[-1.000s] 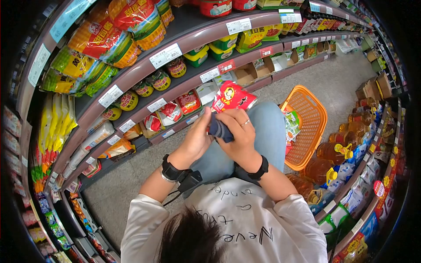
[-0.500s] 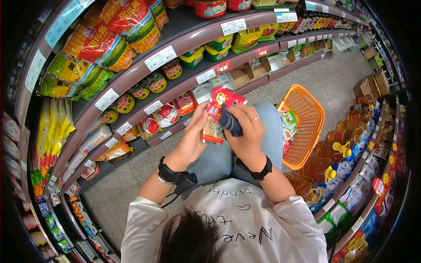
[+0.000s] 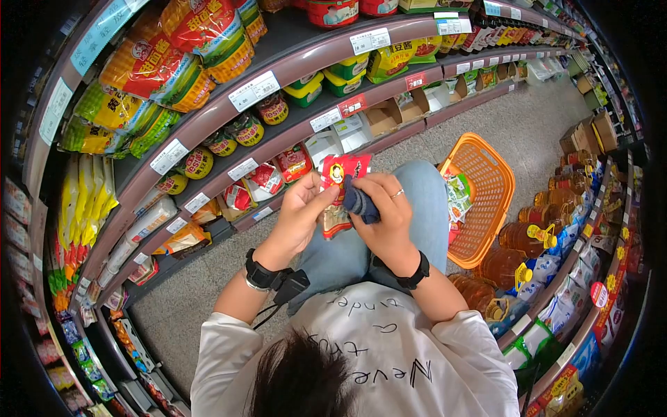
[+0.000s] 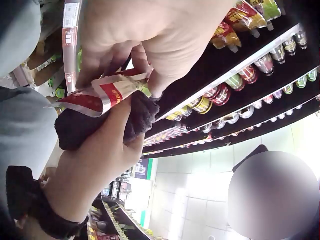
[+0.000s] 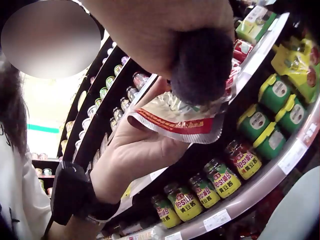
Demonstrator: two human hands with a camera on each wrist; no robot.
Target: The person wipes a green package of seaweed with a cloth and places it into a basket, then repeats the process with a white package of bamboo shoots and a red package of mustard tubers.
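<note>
My left hand [image 3: 295, 219] grips a red food packet [image 3: 345, 167] by its left side, the thumb lying over its front. The packet has a cartoon face on its red upper part and a see-through lower part with a red bottom edge. A dark blue-grey striped cloth [image 3: 361, 201] is bunched in my right hand [image 3: 390, 219] against the packet's right side. In the right wrist view the cloth [image 3: 356, 198] covers much of the packet [image 5: 175, 120], whose crimped end points at the camera. Both hands are over my lap.
An orange basket [image 3: 490, 208] with several packets in it stands on the floor at my right. Shelves of sauce bags and jars [image 3: 198, 163] curve along the front and left. Large oil bottles [image 3: 528, 238] line the right side.
The packet has come down between the hands, so its see-through lower part shows. It now stands more upright, with the left thumb across its front. The cloth has stayed in the right hand.
</note>
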